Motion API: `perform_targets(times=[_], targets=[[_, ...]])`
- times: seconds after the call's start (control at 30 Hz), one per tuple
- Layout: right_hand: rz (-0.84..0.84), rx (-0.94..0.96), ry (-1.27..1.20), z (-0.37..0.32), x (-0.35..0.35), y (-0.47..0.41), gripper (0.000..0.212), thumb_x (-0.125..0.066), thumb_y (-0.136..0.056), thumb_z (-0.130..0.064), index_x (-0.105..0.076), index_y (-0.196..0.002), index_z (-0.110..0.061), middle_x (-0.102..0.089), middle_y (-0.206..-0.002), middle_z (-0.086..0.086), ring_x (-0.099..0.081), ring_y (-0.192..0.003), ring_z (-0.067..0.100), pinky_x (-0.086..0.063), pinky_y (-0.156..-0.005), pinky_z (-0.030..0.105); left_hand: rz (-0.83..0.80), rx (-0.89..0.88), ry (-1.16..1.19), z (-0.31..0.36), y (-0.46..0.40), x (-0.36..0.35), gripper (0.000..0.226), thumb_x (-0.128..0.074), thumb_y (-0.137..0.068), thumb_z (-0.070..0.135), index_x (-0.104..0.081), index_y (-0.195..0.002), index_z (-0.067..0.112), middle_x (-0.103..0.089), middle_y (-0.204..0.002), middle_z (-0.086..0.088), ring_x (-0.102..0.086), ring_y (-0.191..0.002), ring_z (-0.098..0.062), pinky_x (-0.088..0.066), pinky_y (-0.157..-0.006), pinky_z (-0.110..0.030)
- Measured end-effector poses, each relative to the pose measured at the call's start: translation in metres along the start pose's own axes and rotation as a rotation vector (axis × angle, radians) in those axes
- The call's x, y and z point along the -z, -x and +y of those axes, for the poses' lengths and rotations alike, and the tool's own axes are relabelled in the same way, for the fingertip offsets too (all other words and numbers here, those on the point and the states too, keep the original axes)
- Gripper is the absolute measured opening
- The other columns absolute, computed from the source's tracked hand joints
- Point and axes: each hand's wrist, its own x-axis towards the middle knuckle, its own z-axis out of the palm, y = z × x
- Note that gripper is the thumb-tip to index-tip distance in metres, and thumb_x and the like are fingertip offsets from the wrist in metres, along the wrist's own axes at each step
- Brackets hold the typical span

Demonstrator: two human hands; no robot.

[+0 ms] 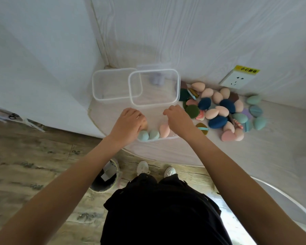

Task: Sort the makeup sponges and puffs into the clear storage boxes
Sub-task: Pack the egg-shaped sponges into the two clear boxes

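Left hand (131,121), fingers curled over a peach sponge (145,123), and right hand (178,117), loosely curled and holding nothing visible, reach into the near clear box (157,138) at the table's front edge. Two teal sponges (148,135) and one pink sponge (165,130) lie inside. Unsorted pile (223,110) lies right, near the wall.

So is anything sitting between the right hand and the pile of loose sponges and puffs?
Nothing visible does. The right hand is over the near clear box, and the pile lies directly to its right on bare tabletop; the nearest green puff is almost beside the knuckles.
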Motion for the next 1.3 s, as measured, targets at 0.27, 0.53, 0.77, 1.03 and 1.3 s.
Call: perform_targets(times=[0.27, 0.53, 0.77, 1.03, 1.3], targets=[[0.008, 0.123, 0.382, 0.008, 0.003, 0.004, 0.028, -0.055, -0.091, -0.035, -0.057, -0.109, -0.013, -0.053, -0.104, 0.005, -0.044, -0.094, 0.019, -0.039, -0.082, 0.028, -0.061, 0.036, 0.121, 0.016, -0.006, 0.0, 0.017, -0.059, -0.08, 0.01, -0.062, -0.096, 0.007, -0.06, -0.099, -0.006, -0.056, -0.09, -0.023, -0.047, -0.069, -0.033], [-0.057, 0.234, 0.374, 0.012, 0.003, 0.027, 0.031, -0.058, -0.089, -0.025, -0.056, -0.119, -0.021, -0.062, -0.11, 0.0, -0.052, -0.1, 0.019, -0.031, -0.095, 0.035, -0.022, 0.09, 0.18, 0.011, -0.007, 0.002, 0.014, -0.061, -0.076, -0.005, -0.058, -0.083, 0.007, -0.058, -0.079, -0.007, -0.049, -0.063, -0.021, -0.032, -0.057, -0.028], [0.002, 0.128, 0.37, -0.006, -0.009, 0.035, 0.037, -0.054, -0.089, -0.042, -0.052, -0.113, -0.014, -0.062, -0.108, 0.006, -0.053, -0.104, 0.025, -0.032, -0.095, 0.036, -0.108, 0.024, 0.134, 0.014, 0.002, 0.006, 0.027, -0.053, -0.087, 0.036, -0.066, -0.103, 0.018, -0.068, -0.101, -0.001, -0.059, -0.103, -0.024, -0.036, -0.094, -0.039], [-0.011, 0.17, 0.338, -0.008, -0.013, 0.035, 0.044, -0.06, -0.084, -0.045, -0.05, -0.112, -0.013, -0.059, -0.101, 0.006, -0.059, -0.089, 0.024, -0.034, -0.086, 0.034, -0.385, -0.013, -0.001, 0.014, 0.015, 0.012, 0.055, -0.057, -0.078, 0.06, -0.048, -0.126, 0.034, -0.05, -0.13, 0.008, -0.021, -0.137, -0.015, -0.012, -0.107, -0.046], [-0.1, 0.188, 0.206, -0.016, -0.018, 0.036, 0.029, -0.042, -0.095, -0.036, -0.049, -0.121, -0.025, -0.063, -0.1, 0.002, -0.062, -0.091, 0.024, -0.033, -0.096, 0.039, -0.233, -0.016, 0.043, 0.014, 0.019, 0.004, 0.039, -0.061, -0.077, 0.055, -0.062, -0.104, 0.027, -0.065, -0.107, 0.007, -0.038, -0.128, -0.021, -0.022, -0.099, -0.048]])
